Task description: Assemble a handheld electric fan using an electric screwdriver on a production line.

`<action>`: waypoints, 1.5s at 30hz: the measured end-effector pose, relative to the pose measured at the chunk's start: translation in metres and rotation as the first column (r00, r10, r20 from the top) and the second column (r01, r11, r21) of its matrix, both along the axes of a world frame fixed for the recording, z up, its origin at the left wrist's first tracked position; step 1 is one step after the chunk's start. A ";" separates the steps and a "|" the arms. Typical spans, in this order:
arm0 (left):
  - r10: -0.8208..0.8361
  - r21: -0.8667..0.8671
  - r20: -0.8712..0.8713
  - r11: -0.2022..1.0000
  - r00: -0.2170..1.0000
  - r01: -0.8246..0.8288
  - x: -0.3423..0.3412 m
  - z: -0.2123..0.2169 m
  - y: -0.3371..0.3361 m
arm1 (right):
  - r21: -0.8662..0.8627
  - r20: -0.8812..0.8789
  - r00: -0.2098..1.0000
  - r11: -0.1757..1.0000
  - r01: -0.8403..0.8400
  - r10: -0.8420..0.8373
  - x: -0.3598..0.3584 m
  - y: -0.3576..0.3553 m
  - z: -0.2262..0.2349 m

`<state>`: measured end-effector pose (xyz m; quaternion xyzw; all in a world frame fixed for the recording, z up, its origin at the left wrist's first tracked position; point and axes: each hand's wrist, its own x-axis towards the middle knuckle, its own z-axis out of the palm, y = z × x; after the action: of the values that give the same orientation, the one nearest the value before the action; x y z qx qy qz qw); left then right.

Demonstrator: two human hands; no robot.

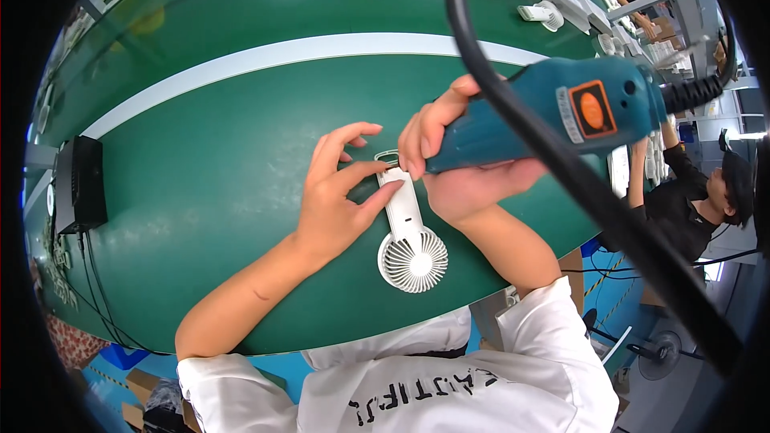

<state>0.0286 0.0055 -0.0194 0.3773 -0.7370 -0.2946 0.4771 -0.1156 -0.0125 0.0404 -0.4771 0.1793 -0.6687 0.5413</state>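
— What are the hands doing?

— The left hand point(341, 192) is lying flat near the middle of the frame, fingers spread, and its fingertips are pressing on the handle of a small white fan point(407, 232). It is not closing around it, just holding it down. The right hand point(457, 152) is gripping a blue electric screwdriver point(545, 116) tightly, and the tool's tip is pointing down at the top end of the fan's handle.

— How many things are you counting?

— One fan under the hands, one blue screwdriver, and one thick black cable point(577, 184) running from the top of the frame to the lower right. One black box point(80, 184) is sitting at the left edge. More white parts point(545, 12) are lying far off at the upper right.

— Which way is the fan lying?

— It is lying flat on the green table point(200, 152), just below the middle. Its long side is running up and down the frame. The round head is pointing toward the bottom, and the handle is pointing up.

— Is anybody else there?

— Yes, one person in black point(698, 200) is working at the right edge.
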 end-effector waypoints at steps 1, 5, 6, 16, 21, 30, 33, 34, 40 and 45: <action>0.007 0.021 0.003 1.000 1.000 -0.007 0.001 0.000 0.000 | 0.045 -0.097 0.994 0.997 0.062 -0.057 0.002 -0.001 -0.001; 0.006 0.053 0.045 0.999 0.999 -0.008 -0.002 0.001 0.001 | 0.092 -0.220 0.971 0.990 0.111 -0.089 0.000 -0.003 -0.005; 0.006 0.055 0.045 0.998 0.999 -0.009 -0.004 0.003 0.001 | 0.110 -0.234 0.969 0.988 0.108 -0.080 -0.002 -0.003 -0.004; -0.006 0.027 -0.020 1.000 1.000 0.007 -0.015 0.002 0.002 | 0.141 -0.231 0.971 0.985 0.095 -0.061 -0.007 0.000 0.010; -0.034 0.077 0.001 0.996 0.999 0.034 -0.008 -0.002 0.002 | 0.166 -0.384 0.918 0.970 0.175 -0.100 0.001 0.001 0.004; -0.108 0.089 -0.093 0.989 0.990 0.117 -0.019 0.002 0.004 | 0.078 -0.272 0.950 0.981 0.178 -0.151 -0.018 -0.003 0.008; -0.094 0.106 -0.087 0.989 0.992 0.104 -0.024 0.001 0.005 | 0.068 -0.267 0.951 0.982 0.178 -0.154 -0.023 -0.002 0.002; -0.094 0.113 -0.059 0.989 0.994 0.100 -0.024 0.000 0.005 | 0.065 -0.272 0.951 0.983 0.170 -0.146 -0.023 -0.003 -0.001; -0.074 0.144 -0.023 0.987 0.997 0.077 -0.024 0.001 0.006 | 0.154 -0.357 0.918 0.958 0.243 -0.175 -0.012 0.002 0.003; -0.092 0.162 -0.036 0.982 0.995 0.096 -0.019 0.000 0.004 | 0.201 -0.373 0.920 0.957 0.209 -0.122 -0.003 0.004 -0.004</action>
<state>0.0099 0.0093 -0.0193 0.3757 -0.7206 -0.3816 0.4405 -0.1184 -0.0089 0.0364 -0.5055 0.3928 -0.5885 0.4938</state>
